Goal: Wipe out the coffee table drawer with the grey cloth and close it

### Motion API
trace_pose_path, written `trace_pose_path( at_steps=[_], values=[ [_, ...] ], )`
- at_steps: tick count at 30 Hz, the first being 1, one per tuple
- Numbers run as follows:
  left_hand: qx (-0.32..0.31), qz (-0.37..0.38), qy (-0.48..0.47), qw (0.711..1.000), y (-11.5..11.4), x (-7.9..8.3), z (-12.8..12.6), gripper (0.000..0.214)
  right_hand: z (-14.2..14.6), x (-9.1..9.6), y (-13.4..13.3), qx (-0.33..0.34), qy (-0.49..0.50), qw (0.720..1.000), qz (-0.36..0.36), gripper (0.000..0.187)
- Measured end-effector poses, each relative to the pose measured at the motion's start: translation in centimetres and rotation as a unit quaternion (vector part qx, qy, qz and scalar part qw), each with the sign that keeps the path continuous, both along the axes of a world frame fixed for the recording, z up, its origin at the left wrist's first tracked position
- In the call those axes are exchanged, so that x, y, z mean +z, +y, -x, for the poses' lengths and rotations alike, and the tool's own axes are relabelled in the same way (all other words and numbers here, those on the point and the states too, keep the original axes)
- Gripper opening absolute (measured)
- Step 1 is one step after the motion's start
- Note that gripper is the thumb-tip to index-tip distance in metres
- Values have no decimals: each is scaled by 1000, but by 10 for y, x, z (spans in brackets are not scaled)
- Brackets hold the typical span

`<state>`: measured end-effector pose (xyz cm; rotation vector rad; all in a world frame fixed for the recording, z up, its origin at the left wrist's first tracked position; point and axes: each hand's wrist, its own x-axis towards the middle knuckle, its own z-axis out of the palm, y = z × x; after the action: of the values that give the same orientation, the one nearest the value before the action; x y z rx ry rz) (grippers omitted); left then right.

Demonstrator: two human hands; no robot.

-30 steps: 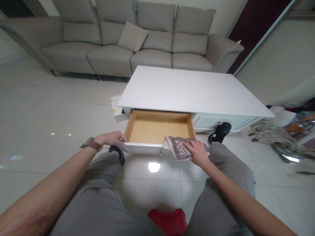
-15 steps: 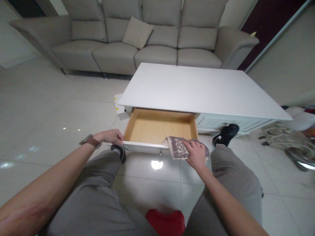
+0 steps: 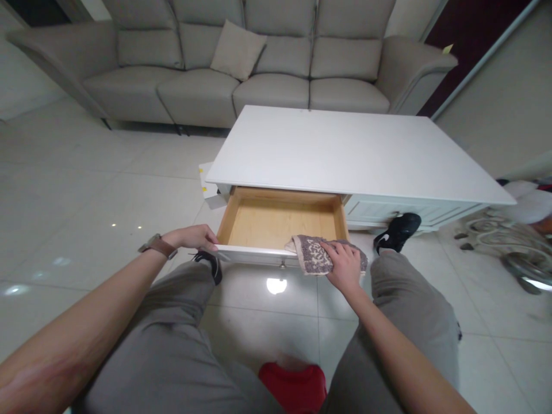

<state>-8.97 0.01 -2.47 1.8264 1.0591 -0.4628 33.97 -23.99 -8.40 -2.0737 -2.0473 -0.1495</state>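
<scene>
An open wooden drawer (image 3: 276, 221) juts out of a white coffee table (image 3: 345, 152) in front of me. My left hand (image 3: 194, 237), with a brown watch at the wrist, grips the drawer's left front corner, fingers curled over the white front panel. My right hand (image 3: 342, 261) presses a folded grey patterned cloth (image 3: 313, 255) onto the drawer's front edge near its right corner, fingers closed on the cloth. The inside of the drawer shows only bare wood.
A grey sofa (image 3: 241, 63) with a cushion stands behind the table. My knees in grey trousers and black shoes (image 3: 397, 230) flank the drawer. A red seat (image 3: 293, 385) sits beneath me. Papers lie left of the table; metal clutter (image 3: 513, 253) lies at right on the glossy tile floor.
The view has shifted slightly closer and to the right. My right hand with the cloth slid a little along the drawer's front edge. My left hand stayed on the corner.
</scene>
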Motion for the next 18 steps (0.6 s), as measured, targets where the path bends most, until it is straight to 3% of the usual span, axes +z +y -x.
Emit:
trace_pose_path(
  at_steps=[10,18],
  values=[
    [-4,-12,1,1000,0,1,1,47,0,-2,-1,0,-18,1000,-10,68],
    [-8,-23,5,1000,0,-1,3,49,0,-2,0,1,-11,1000,-16,62]
  ],
)
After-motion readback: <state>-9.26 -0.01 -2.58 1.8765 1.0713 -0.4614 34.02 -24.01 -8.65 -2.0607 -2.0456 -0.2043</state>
